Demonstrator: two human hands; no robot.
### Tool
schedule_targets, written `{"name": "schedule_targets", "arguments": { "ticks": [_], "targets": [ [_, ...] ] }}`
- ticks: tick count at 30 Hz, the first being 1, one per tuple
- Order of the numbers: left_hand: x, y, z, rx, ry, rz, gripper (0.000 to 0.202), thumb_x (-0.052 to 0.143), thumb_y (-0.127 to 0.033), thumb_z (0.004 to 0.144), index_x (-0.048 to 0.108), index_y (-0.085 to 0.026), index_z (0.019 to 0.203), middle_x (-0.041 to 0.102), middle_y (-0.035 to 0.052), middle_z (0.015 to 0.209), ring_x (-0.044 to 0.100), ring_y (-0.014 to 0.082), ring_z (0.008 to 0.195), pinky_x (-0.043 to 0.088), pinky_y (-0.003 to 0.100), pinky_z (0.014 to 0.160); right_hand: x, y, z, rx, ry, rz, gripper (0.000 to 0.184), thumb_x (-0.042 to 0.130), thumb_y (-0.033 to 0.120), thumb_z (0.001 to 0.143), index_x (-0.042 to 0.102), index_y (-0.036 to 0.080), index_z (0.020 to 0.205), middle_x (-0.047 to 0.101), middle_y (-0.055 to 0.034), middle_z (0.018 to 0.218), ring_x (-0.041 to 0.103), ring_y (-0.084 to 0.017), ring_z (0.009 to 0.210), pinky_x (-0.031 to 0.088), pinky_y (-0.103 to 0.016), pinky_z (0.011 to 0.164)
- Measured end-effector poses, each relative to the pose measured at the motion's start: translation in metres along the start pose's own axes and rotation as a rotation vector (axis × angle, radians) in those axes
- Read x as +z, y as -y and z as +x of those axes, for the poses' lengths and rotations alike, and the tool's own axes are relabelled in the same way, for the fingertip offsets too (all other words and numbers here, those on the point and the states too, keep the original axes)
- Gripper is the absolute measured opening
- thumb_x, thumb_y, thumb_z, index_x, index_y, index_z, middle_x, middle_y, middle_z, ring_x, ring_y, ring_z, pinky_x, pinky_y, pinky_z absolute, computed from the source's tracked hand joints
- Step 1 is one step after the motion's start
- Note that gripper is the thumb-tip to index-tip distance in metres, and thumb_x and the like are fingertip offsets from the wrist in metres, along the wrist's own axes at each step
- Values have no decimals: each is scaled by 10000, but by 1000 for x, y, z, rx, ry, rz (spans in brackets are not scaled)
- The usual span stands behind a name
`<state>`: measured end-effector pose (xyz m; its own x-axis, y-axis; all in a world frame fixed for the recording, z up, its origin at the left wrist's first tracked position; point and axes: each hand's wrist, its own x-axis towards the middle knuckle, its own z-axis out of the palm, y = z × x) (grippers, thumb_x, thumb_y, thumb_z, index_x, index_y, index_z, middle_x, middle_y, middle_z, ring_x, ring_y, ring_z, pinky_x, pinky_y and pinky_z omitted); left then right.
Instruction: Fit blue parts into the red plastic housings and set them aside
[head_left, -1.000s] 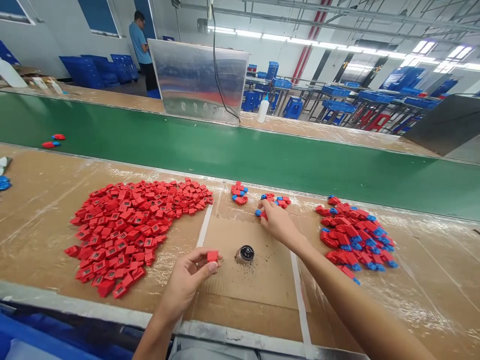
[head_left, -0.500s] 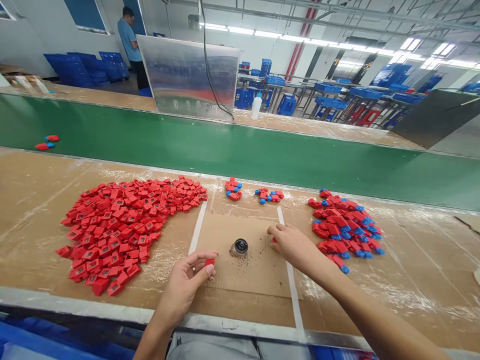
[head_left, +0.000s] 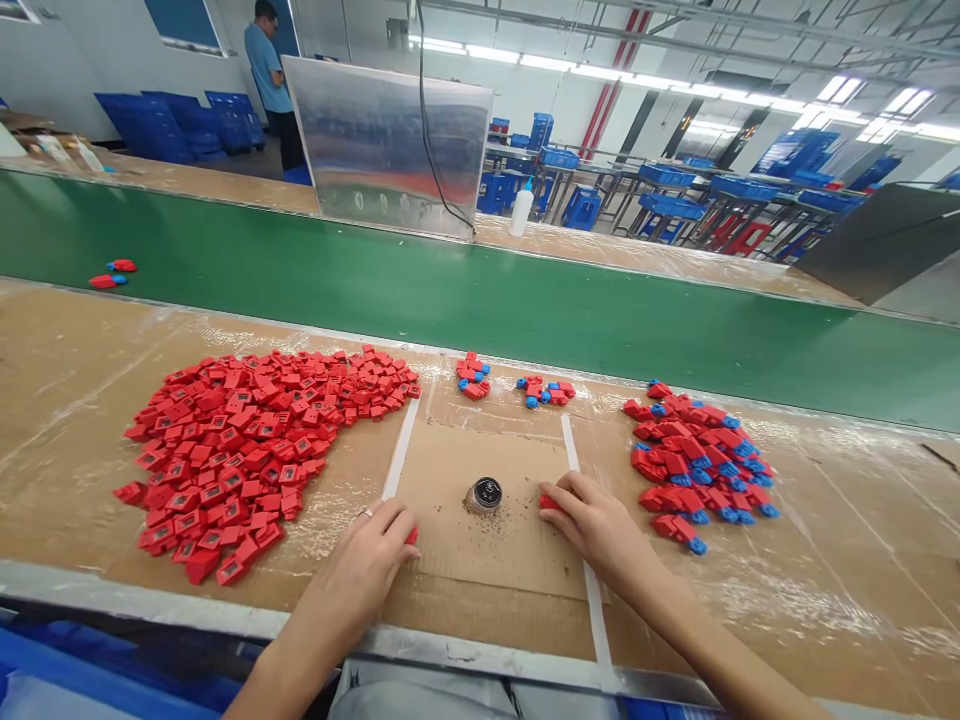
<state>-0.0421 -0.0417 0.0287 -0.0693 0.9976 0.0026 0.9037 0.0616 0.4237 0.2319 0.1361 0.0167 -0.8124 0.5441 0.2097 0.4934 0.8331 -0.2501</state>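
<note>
My left hand [head_left: 369, 552] is closed, palm down, on a small red plastic block [head_left: 412, 536], mostly covered by the fingers. My right hand [head_left: 592, 518] pinches another red plastic piece [head_left: 549, 501] over the right part of a cardboard sheet [head_left: 517, 565]. Between the hands, a small round jar with a black top [head_left: 487, 492] stands on the cardboard, dark crumbs scattered around it. Left of my left hand spreads a large heap of red blocks [head_left: 232, 440], some with square openings. To the right of my right hand lies a pile of red-and-blue pieces [head_left: 694, 465].
Several red-and-blue pieces [head_left: 474, 376] lie behind the cardboard. A green belt [head_left: 562, 300] runs across, carrying two more pieces [head_left: 109, 281] at far left. Beyond it are a metal panel [head_left: 382, 145], a white bottle [head_left: 521, 210] and a standing person [head_left: 270, 80].
My left hand has turned from palm up to palm down, still with its red block, and lowered slightly. My right hand has shifted slightly down, its red piece now showing more. The view has shifted a little.
</note>
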Motion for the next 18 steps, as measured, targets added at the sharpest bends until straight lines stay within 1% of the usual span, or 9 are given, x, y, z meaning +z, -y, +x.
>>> {"name": "schedule_targets", "arguments": {
  "ticks": [1, 3, 5, 8, 11, 13, 15, 18],
  "targets": [
    [-1, 1, -1, -42, 29, 35, 150, 474, -124, 913, 596, -201, 876, 607, 64, 943, 565, 242, 855, 420, 339, 718, -2, 2, -1, -22, 2, 7, 225, 465, 215, 985, 603, 155, 1152, 591, -108, 951, 595, -233, 847, 523, -367, 754],
    [-4, 1, -5, -102, 78, 64, 179, 437, -91, 894, 572, -202, 855, 583, 62, 912, 566, 232, 797, 389, 321, 661, -10, 6, 0, -41, 24, 49, 279, 404, 177, 985, 582, 154, 1199, 590, -119, 972, 595, -231, 856, 529, -370, 754],
    [-8, -2, -7, -106, 105, 30, 234, 404, -67, 883, 584, -213, 911, 579, 62, 934, 571, 226, 792, 378, 314, 654, -22, 11, 4, -37, 35, 125, 297, 403, 177, 979, 557, 164, 1232, 599, -117, 995, 608, -227, 878, 531, -369, 769],
    [-15, -10, -7, -74, 93, -101, 333, 364, -78, 901, 624, -237, 1034, 583, 67, 981, 587, 215, 826, 405, 313, 709, -39, 19, 17, -25, -6, 233, 272, 452, 224, 974, 540, 188, 1230, 615, -105, 1028, 622, -225, 921, 523, -367, 800],
    [-21, -19, -6, -70, 48, -280, 281, 418, -163, 923, 662, -239, 1040, 615, 65, 963, 606, 216, 877, 440, 310, 780, -50, 28, 29, -32, -33, 307, 188, 496, 247, 970, 568, 206, 1139, 628, -80, 1008, 622, -205, 891, 512, -338, 775],
    [-21, -24, -5, -125, 14, -437, 197, 503, -227, 908, 674, -237, 1005, 656, 56, 958, 623, 222, 903, 463, 298, 795, -52, 34, 35, -54, -27, 333, 141, 522, 240, 965, 579, 208, 1090, 636, -64, 989, 619, -193, 871, 504, -322, 760],
    [-15, -28, -6, -198, 7, -636, 150, 564, -283, 889, 672, -233, 981, 686, 44, 934, 642, 217, 880, 488, 284, 776, -51, 37, 39, -86, -10, 336, 119, 535, 233, 964, 583, 205, 1069, 642, -58, 980, 617, -190, 872, 501, -315, 758],
    [2, -36, -7, -267, 2, -951, 191, 577, -358, 891, 650, -215, 993, 675, 29, 830, 645, 196, 782, 517, 273, 716, -47, 39, 41, -139, -5, 308, 126, 521, 237, 976, 585, 198, 1077, 644, -71, 987, 616, -200, 890, 504, -322, 764]
  ]
}}
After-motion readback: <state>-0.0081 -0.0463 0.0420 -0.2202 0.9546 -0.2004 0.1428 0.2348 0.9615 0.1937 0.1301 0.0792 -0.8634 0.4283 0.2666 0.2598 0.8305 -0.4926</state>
